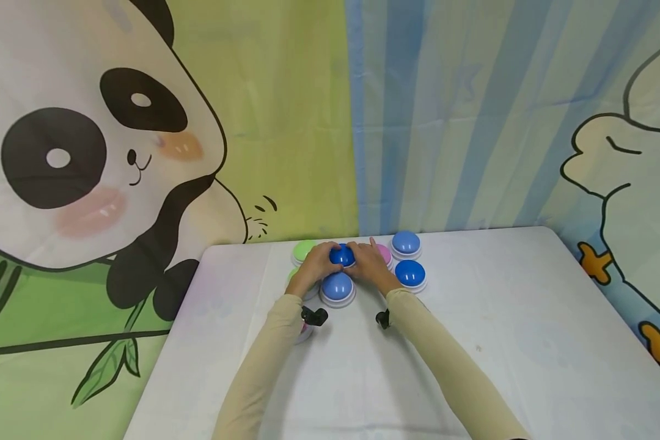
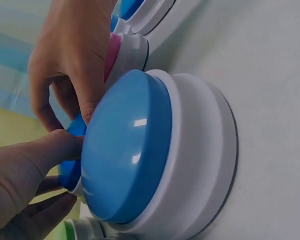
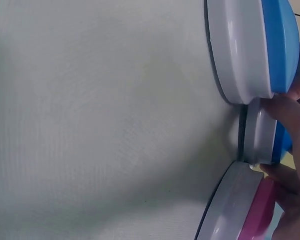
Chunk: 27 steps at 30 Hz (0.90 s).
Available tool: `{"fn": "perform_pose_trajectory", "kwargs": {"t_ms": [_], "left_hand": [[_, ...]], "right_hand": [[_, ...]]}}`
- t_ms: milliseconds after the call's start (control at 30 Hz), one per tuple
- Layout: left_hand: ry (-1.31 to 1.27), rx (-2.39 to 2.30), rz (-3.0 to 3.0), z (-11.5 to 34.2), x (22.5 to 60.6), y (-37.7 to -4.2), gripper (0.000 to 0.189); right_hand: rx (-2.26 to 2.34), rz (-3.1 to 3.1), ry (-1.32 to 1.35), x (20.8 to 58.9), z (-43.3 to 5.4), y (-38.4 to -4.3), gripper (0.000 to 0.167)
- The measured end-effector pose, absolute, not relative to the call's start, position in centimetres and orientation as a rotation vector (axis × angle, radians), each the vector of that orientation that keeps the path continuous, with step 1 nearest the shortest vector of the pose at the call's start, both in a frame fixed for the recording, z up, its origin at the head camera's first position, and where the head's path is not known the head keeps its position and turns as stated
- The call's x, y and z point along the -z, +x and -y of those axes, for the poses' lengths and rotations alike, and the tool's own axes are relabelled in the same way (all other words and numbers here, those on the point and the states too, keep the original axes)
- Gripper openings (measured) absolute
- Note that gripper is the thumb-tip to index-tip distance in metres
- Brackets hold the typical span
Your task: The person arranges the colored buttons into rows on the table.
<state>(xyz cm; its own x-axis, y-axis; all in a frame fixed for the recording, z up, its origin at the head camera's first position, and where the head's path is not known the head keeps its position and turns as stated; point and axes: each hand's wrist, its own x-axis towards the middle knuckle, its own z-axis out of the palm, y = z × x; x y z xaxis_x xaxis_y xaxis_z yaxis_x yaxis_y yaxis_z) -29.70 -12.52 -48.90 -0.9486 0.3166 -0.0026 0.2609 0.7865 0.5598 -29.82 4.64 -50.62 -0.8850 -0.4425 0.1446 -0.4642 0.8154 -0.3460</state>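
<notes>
- Left hand [image 1: 320, 263] curls fingers round the dark-blue button [image 1: 341, 254] from its left.
- Right hand [image 1: 367, 264] grips it from the right.
- Light-blue button [image 1: 337, 286] sits in front of it.

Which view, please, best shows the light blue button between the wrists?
The left wrist view: it shows the light blue button large and close. The head view shows it small; the right wrist view, side-on and cut off.

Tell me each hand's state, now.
Left hand: holding the dark blue button between both hands.
Right hand: holding that same button's other side.
</notes>
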Motion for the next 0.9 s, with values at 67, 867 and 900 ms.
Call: {"fn": "perform_pose_trajectory", "kwargs": {"t_ms": [67, 867, 900], "left_hand": [[0.491, -0.904, -2.889, 12.6, 48.7, -29.6, 0.05], [0.653, -1.182, -2.888, 13.9, 46.3, -26.9, 0.052], [0.676, -1.182, -2.89, 13.9, 46.2, -26.7, 0.052]], "right_hand": [[-0.627, 2.937, 0.728, 50.4, -4.6, -29.7, 0.066], [-1.05, 2.822, 0.686, 47.4, -5.4, -26.9, 0.07], [-1.047, 2.822, 0.688, 47.4, -5.5, -26.7, 0.071]]}}
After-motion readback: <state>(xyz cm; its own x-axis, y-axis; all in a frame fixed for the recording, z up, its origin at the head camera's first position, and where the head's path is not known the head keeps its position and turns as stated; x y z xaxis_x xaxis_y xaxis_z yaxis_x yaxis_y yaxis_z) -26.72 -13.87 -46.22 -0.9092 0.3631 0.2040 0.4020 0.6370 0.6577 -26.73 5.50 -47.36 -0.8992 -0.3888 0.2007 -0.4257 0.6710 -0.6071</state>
